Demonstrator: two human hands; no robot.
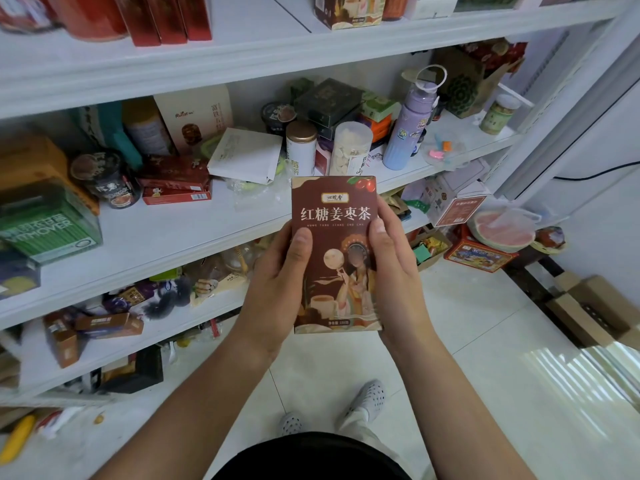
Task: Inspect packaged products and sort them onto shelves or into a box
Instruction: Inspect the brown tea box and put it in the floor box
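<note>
White shelves (173, 233) crowded with packaged goods stand ahead. The left hand (280, 285) and right hand (394, 271) grip opposite sides of a brown tea box (334, 216), upright before the shelves, thumbs on its face. A cardboard box (595, 313) lies on the floor (485, 341) rightward.

Two bare forearms reach forward from the bottom of the view and draw together at the centre. The left hand (277, 292) and right hand (398, 275) grip a box (332, 209) upright between them, one on each side edge. Both thumbs lie flat on its front.
</note>
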